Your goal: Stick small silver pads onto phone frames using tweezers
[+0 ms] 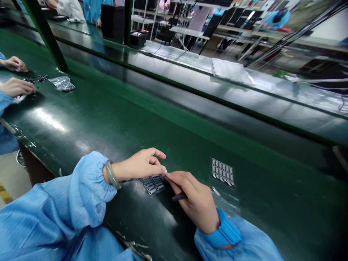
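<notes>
My left hand has thumb and a finger brought together at a tiny pale piece, too small to name, while its index finger points outward. Right against those fingertips, my right hand is closed in a pinch, and a slim dark object sticks out under its fingers; its kind is unclear. Beneath both hands lies a sheet of dark and light strip-shaped parts, partly covered by the left hand. To the right rests a sheet of small grey rectangular stickers, with a loose pale strip below it.
A co-worker's hands are at the far left, by small black parts and a clear plastic bag. A green post rises from the green bench. White sheeting lies on the metal ledge behind.
</notes>
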A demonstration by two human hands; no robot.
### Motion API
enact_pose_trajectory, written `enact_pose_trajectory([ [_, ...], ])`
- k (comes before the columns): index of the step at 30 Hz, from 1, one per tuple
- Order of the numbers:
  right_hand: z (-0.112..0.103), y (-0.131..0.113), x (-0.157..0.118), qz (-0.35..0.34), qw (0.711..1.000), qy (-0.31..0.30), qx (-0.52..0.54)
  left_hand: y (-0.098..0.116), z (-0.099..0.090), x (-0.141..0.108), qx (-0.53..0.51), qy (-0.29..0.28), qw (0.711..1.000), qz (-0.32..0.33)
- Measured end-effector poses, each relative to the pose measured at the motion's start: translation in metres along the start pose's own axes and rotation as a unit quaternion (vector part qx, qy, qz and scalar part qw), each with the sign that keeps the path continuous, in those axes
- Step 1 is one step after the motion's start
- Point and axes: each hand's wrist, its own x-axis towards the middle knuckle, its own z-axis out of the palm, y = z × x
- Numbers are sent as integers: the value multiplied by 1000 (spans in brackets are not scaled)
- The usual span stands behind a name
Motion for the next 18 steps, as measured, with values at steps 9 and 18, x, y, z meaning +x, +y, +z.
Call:
enact_pose_trajectory([
  [9, -29, -8, -20, 133, 983, 126, -29, 5, 0, 2, -73, 96, 993, -15],
  [18, -67, 43, -91, 613, 765, 183, 79, 2, 3, -2, -77, 103, 991, -27],
])
